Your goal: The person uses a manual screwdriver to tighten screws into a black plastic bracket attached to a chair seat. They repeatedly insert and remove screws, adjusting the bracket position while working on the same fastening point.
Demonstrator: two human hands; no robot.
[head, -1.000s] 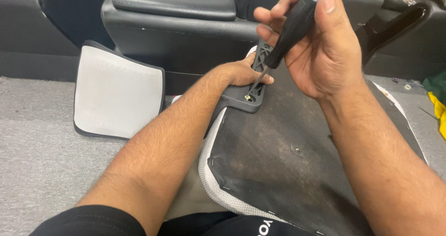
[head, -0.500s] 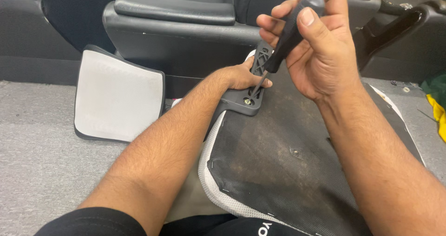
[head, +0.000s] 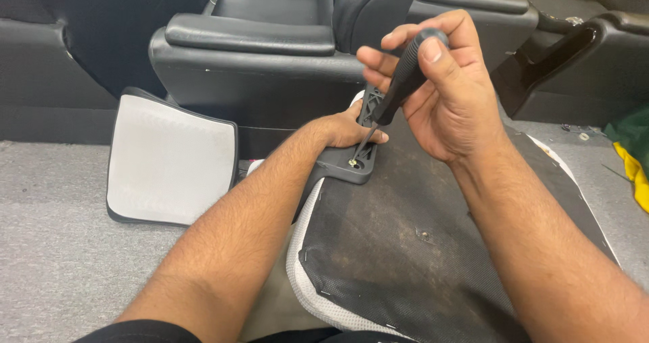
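On the grey floor (head: 61,248), the upturned seat base (head: 433,248) is lying underside up so its black bracket (head: 351,164) is reachable. The left hand (head: 345,130) is pinning that bracket, while the right hand (head: 439,93), fingers clamped, is angling the screwdriver (head: 399,86) into its screw.

The screwdriver (head: 405,72) has a black handle. The bracket (head: 351,162) is dark grey plastic, with a brassy screw in it. The seat base (head: 433,248) is black mesh, dusty brown in patches, edged in white fabric. A white panel (head: 169,157) has a black rim. The floor (head: 61,248) is grey carpet; the armchairs (head: 257,66) are black; a green and yellow cloth (head: 632,150) lies far right.
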